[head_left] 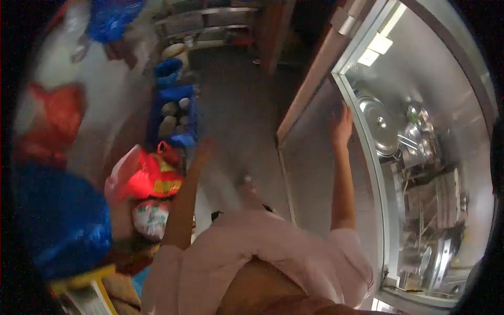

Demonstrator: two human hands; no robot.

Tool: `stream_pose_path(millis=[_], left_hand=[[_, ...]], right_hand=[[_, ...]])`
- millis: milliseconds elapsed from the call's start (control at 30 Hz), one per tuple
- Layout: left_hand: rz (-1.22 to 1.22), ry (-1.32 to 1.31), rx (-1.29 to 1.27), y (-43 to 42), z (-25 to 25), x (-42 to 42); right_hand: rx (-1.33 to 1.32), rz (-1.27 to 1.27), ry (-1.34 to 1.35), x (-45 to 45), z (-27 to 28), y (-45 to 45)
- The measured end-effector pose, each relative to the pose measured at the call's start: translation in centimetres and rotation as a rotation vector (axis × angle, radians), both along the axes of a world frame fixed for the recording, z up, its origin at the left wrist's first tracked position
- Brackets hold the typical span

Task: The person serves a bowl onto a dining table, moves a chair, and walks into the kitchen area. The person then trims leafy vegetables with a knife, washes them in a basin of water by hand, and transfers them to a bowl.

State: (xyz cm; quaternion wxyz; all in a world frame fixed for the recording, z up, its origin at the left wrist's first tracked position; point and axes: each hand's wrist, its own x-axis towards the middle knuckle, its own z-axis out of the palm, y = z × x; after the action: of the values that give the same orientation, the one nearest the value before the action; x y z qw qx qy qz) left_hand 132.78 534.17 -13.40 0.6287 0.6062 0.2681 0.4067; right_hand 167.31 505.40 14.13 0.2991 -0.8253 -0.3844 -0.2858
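My right hand (342,127) is raised in front of a grey metal panel (320,157), close to its pale frame (362,142). Its fingers look stretched out, with nothing seen in them; whether they touch the panel I cannot tell. My left hand (206,149) hangs over the dark floor (226,105), smeared by motion, so its fingers do not show clearly. Nearest to it are a blue crate (156,118) with several pale round-topped things in it and a red bag (152,170) with yellow print.
Behind the frame on the right are a lidded metal pot (378,123) and other metal ware. A blue bucket (168,72) stands beyond the crate. Large blue plastic (68,220) and a white printed bag (151,218) line the left side. Metal shelves (210,18) stand at the far end.
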Motion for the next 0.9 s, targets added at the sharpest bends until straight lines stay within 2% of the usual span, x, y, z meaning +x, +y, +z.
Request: stream_pose_path(millis=[33,100,133,200,300,333,433,533,633,667,733,767,867,900], left_hand=[[-0.019,0.372,0.341,2.9,1.9,1.9],[-0.102,0.474,0.389,8.6,1.1,4.6],[-0.143,0.583,0.340,10.4,-0.5,4.6],[-0.207,0.813,0.128,12.3,-4.2,2.6],[-0.223,1.059,-0.244,13.3,-8.3,-3.0],[-0.218,1.108,-0.350,13.6,-9.0,-4.6],[-0.240,1.230,-0.590,16.1,-10.6,-6.6],[-0.341,1.350,-0.645,22.6,-12.0,-5.6],[-0.506,1.437,-0.454,33.6,-11.6,0.3],[-0.567,1.438,-0.328,38.0,-11.7,4.0],[-0.685,1.416,0.026,46.3,-11.5,12.0],[-0.731,1.409,0.189,49.8,-11.4,15.9],[-0.687,1.219,0.568,58.8,-8.6,33.6],[-0.654,1.129,0.623,60.6,-6.8,39.9]], right_hand=[[0.022,0.034,-0.004,1.6,0.9,2.4],[0.066,0.105,-0.061,5.2,2.9,8.2],[0.080,0.091,-0.068,6.8,4.0,11.2],[-0.027,-0.032,-0.282,9.9,6.7,16.9],[-0.043,-0.120,-0.305,13.8,8.7,23.4],[-0.083,-0.222,-0.311,14.8,9.0,24.8],[-0.053,-0.467,-0.372,19.2,7.5,26.8],[-0.239,-0.759,-0.472,22.4,5.3,27.0],[-0.282,-0.929,-0.403,21.7,5.5,28.4],[-0.293,-0.962,-0.395,21.8,5.8,29.0],[-0.129,-0.997,-0.431,21.5,5.9,29.5],[-0.154,-1.024,-0.419,21.5,5.8,30.0],[0.013,-0.700,-0.506,21.4,5.5,32.7],[-0.002,-0.724,-0.493,21.5,4.9,33.6]])
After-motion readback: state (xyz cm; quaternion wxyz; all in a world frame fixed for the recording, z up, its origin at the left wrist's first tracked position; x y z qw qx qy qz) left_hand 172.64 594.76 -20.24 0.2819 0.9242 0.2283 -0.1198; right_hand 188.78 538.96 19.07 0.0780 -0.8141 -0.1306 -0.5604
